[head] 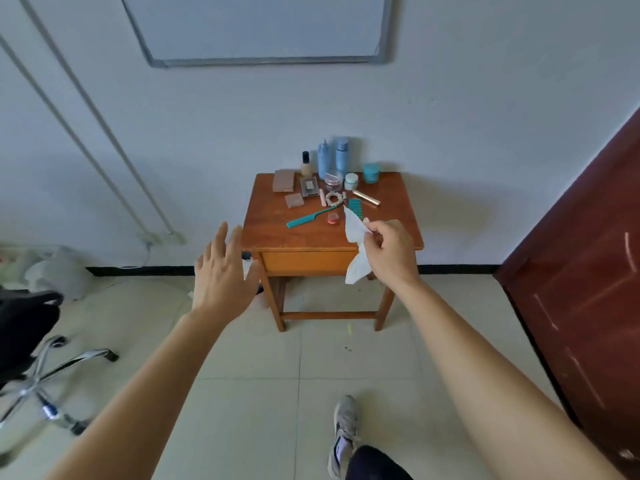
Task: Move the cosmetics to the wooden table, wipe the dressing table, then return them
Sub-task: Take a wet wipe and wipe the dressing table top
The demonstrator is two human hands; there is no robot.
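The cosmetics [333, 181] stood and lay on the wooden worktop [277, 233], beyond both hands and mostly between them, closer to the right hand [389, 252] than the left. Two blue bottles [332, 157] stood upright at the far edge, well past the fingertips. A teal tail comb [308, 216] lay flat on a slant, its thin handle pointing toward the left hand [221, 268] and its toothed end toward the right. A gold tube [366, 198] lay just beyond the right hand, also slanted.

The right hand was raised over the worktop's near right corner, back toward the camera, fingers curled, with thumb and forefinger pinching a white tissue [354, 226]. The tissue hung roughly upright, one end poking above the thumb and the other drooping below the hand across the drawer front [304, 260].

The left hand hovered off the near left corner, spread wide and holding nothing, fingers pointing up and forward. Both bare forearms were stretched out.
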